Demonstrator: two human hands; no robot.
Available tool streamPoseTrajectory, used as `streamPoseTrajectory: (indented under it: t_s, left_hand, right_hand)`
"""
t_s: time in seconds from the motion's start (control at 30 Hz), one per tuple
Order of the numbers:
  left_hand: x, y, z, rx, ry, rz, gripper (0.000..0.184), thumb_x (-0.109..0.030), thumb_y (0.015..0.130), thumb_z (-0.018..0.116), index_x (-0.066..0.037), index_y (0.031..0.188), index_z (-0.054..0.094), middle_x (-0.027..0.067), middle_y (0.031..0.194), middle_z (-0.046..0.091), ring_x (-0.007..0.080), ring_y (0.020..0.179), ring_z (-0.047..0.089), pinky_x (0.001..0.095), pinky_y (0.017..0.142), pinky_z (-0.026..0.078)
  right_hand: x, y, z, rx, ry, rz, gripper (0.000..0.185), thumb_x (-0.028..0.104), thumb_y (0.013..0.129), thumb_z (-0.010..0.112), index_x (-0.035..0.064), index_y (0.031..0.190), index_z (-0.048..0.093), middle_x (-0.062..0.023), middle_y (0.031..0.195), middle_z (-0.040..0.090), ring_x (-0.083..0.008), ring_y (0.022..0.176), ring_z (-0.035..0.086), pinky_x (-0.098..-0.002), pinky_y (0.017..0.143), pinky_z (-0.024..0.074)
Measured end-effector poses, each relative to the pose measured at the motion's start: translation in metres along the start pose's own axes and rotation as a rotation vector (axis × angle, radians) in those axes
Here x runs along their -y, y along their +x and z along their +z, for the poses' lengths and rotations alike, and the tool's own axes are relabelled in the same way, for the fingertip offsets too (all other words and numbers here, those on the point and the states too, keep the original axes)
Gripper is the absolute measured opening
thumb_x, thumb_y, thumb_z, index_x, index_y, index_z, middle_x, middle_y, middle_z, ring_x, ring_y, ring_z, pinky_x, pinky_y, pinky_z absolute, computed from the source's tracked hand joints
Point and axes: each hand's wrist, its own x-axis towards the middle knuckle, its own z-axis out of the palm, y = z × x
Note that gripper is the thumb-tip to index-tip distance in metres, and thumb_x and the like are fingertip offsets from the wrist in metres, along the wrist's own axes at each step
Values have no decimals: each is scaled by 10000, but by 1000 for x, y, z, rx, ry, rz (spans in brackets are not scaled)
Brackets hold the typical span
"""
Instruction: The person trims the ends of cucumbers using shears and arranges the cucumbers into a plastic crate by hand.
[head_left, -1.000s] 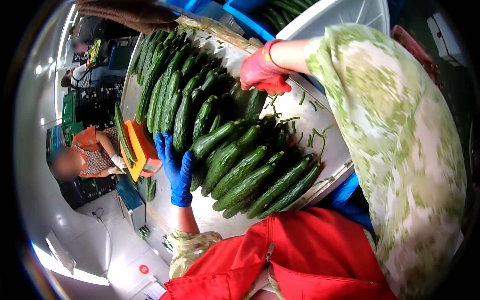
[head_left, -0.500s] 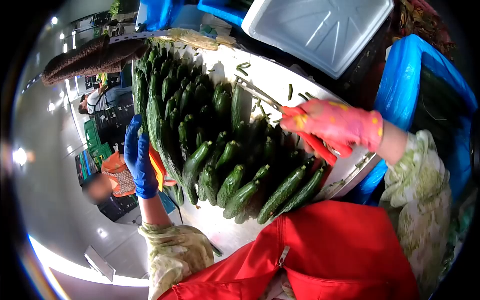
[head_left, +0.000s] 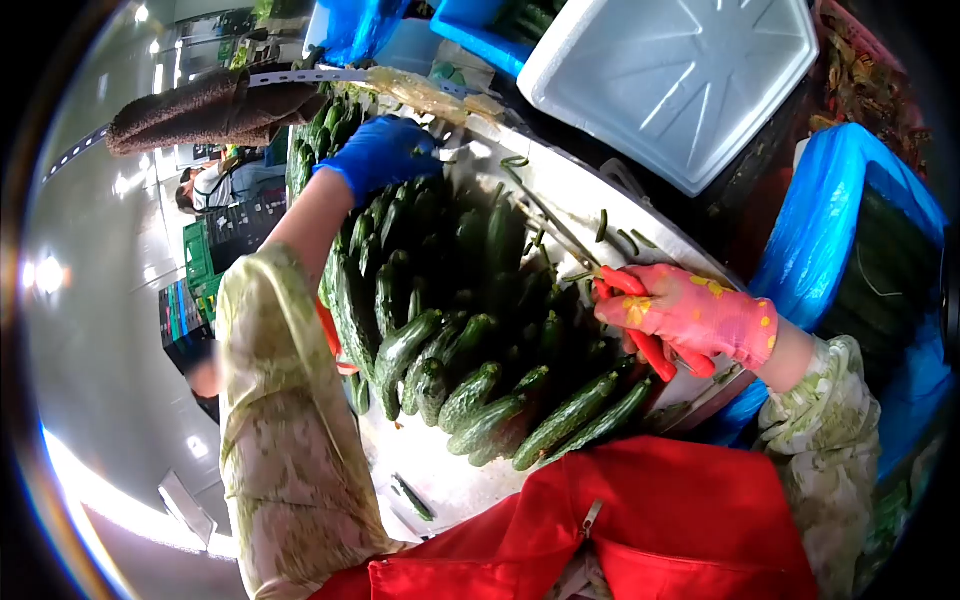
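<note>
My left hand point(head_left: 385, 155), in a blue glove, reaches over the far end of a heap of cucumbers point(head_left: 480, 395). Its fingers point down among them and are partly hidden, so I cannot make out whether they grip one. In a pink glove with yellow flowers, my right hand point(head_left: 690, 310) is closed around the red handles of a pair of scissors point(head_left: 565, 235). The long blades point away over the right side of the heap. Short green stem pieces point(head_left: 602, 225) lie scattered near the blades on the white table point(head_left: 580, 178).
A white foam tray point(head_left: 680, 80) stands beyond the table. Blue plastic point(head_left: 800, 225) lines a container of dark green produce at the right. A brown cloth point(head_left: 190, 112) hangs at the far left. Green crates point(head_left: 197, 250) and other people are in the background.
My left hand has moved from beside the heap, where it was raised, to over its far end. My right hand keeps the scissors, and the view has shifted slightly.
</note>
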Motion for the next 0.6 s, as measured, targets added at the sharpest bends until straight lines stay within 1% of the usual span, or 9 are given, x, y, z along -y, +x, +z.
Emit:
streamPoseTrajectory:
  t_s: [0.07, 0.13, 0.2, 0.27, 0.3, 0.37, 0.47, 0.53, 0.6]
  left_hand:
    - [7, 19, 31, 182, 380, -91, 391, -355, 818, 645, -145, 1147, 627, 111, 962, 692, 338, 854, 661, 464, 821, 476]
    - [37, 40, 74, -527, 559, 242, 577, -402, 795, 652, -189, 1314, 516, 141, 1289, 564, 363, 1057, 613, 503, 943, 441]
    - [3, 30, 40, -6, 446, 15, 931, -605, 640, 741, -201, 1405, 399, 135, 1399, 477, 340, 1155, 569, 469, 989, 429]
    - [22, 36, 60, -17, 523, 92, 858, -594, 693, 695, -213, 1399, 392, 118, 1337, 539, 336, 1071, 613, 442, 917, 478]
    - [24, 32, 55, 29, 392, 101, 620, -545, 744, 660, -204, 1253, 561, 122, 1169, 644, 326, 972, 650, 426, 886, 492]
    - [26, 23, 43, -32, -171, -162, 425, -490, 738, 682, -176, 1024, 702, 122, 1078, 679, 338, 973, 643, 403, 879, 506]
    - [10, -14, 25, -618, -981, -33, 299, -208, 805, 717, -47, 1055, 679, 117, 1028, 692, 214, 940, 647, 338, 831, 513]
    - [-33, -76, -24, -682, -1163, 38, 304, -146, 835, 703, -20, 1107, 651, 62, 1082, 663, 164, 945, 614, 315, 855, 491]
    - [-44, -112, -15, -662, -1286, 103, 326, -171, 831, 718, -23, 1114, 649, 66, 1056, 662, 167, 943, 608, 316, 854, 482]
  right_hand:
    - [21, -12, -1, 3, -52, 63, 320, 361, 945, 539, 63, 833, 506, -50, 493, 521, -155, 371, 507, -303, 420, 418]
    - [8, -8, -5, 45, 18, 36, 412, 390, 957, 517, 63, 705, 506, -59, 479, 519, -148, 355, 499, -301, 395, 417]
    - [12, -12, -7, 138, -21, -30, 299, 394, 967, 499, 105, 894, 496, -60, 533, 575, -98, 324, 468, -225, 292, 342]
    - [3, -3, -4, 112, 62, -44, 340, 420, 971, 494, 84, 921, 494, -84, 549, 592, -130, 366, 551, -236, 280, 372]
    - [5, 4, -6, 146, 11, 12, 344, 424, 963, 512, 81, 937, 497, -99, 583, 609, -150, 390, 577, -243, 290, 403]
    - [-5, 14, -4, 16, 70, 19, 381, 445, 931, 561, 68, 889, 525, -104, 639, 630, -173, 419, 600, -261, 339, 477]
    - [2, 12, 4, -44, 119, 76, 391, 426, 924, 580, 59, 1051, 534, -104, 662, 624, -200, 483, 634, -301, 380, 529]
    - [-21, 31, -11, -50, 177, 19, 380, 415, 927, 580, 65, 1071, 545, -117, 686, 631, -211, 503, 643, -312, 392, 539]
    - [-2, 11, 11, -131, 247, -74, 407, 413, 940, 544, 7, 912, 535, -121, 656, 621, -228, 454, 620, -334, 367, 510]
